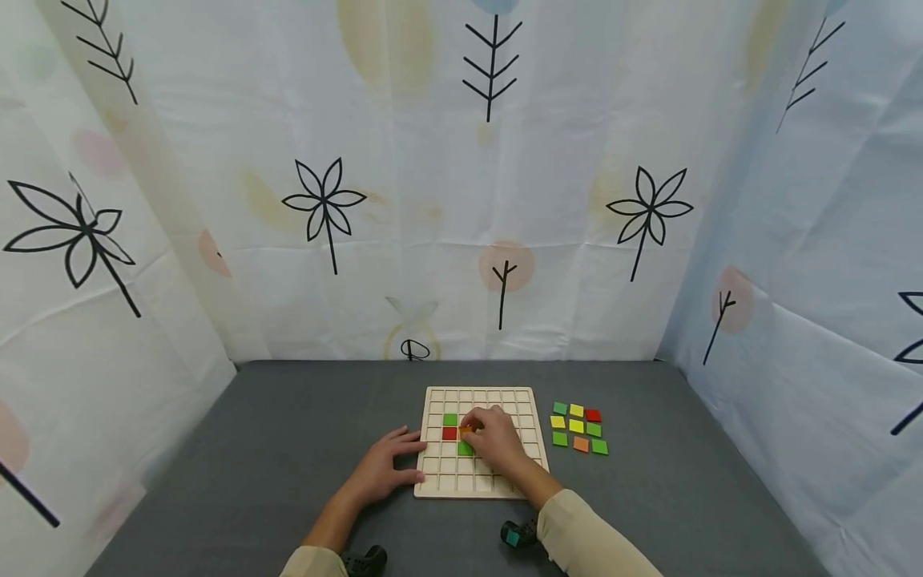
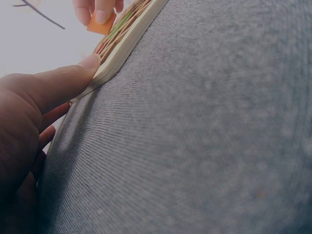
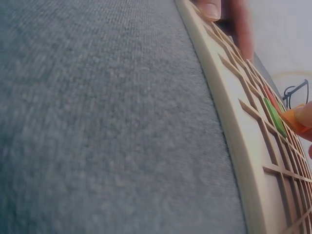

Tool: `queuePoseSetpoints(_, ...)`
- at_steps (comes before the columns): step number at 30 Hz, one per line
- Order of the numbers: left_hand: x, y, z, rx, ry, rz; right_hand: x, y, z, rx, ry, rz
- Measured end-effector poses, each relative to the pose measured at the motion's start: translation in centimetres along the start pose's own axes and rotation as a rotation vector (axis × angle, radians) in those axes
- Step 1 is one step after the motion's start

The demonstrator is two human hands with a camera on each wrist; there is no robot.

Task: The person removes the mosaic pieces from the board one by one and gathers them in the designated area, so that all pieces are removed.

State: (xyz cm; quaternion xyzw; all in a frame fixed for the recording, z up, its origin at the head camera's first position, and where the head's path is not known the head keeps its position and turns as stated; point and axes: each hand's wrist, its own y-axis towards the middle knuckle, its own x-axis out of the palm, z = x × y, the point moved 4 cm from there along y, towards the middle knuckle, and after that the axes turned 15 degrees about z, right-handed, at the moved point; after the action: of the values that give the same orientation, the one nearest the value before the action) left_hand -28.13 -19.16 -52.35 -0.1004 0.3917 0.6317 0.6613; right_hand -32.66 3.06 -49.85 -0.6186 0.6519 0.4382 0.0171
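Observation:
A square wooden grid board (image 1: 440, 481) lies on the grey table. My left hand (image 1: 385, 466) rests at its left edge, thumb (image 2: 73, 80) and fingertips on the rim, fingers spread and fairly straight. Over the middle of the board, my right hand (image 1: 497, 441) pinches an orange square tile (image 2: 101, 25) between thumb and fingers; in the left wrist view the tile is tilted. Beside that tile, a green tile (image 1: 450, 419) sits in a cell above a red tile (image 1: 449, 433). Another green tile (image 1: 465, 449) is in a cell just below the pinching fingertips. The right hand hides part of the grid.
Right of the board lie several loose tiles in rough rows: green (image 1: 560, 439), yellow (image 1: 576, 426), red (image 1: 593, 415) and orange (image 1: 580, 444). Dark wrist devices (image 1: 517, 534) show by both sleeves. Printed white curtains (image 1: 433, 176) stand behind and beside the table (image 1: 303, 425).

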Motion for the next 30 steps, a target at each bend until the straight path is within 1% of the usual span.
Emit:
queuePoseSetpoints(4,0.0,0.0,0.0,0.002,-0.009,0.001,-0.6,-0.1,0.0,0.007,0.019,0.021)
queuePoseSetpoints(12,0.1,0.0,-0.2,0.013,-0.007,-0.004,-2.0,-0.4,0.3,0.004,0.001,0.053)
queuePoseSetpoints(21,0.0,-0.1,-0.3,0.000,-0.012,0.003,-3.1,-0.6,1.1,0.003,0.005,0.069)
queuePoseSetpoints(24,0.0,-0.1,-0.3,0.002,-0.007,0.002,-3.7,-0.8,1.3,-0.009,0.007,0.085)
queuePoseSetpoints(27,0.0,-0.1,-0.3,0.003,0.000,0.001,-4.3,-1.1,1.7,0.000,0.017,0.083)
queuePoseSetpoints(30,0.1,-0.1,-0.3,0.001,0.003,-0.001,-5.0,-1.3,2.2,0.038,0.033,0.061)
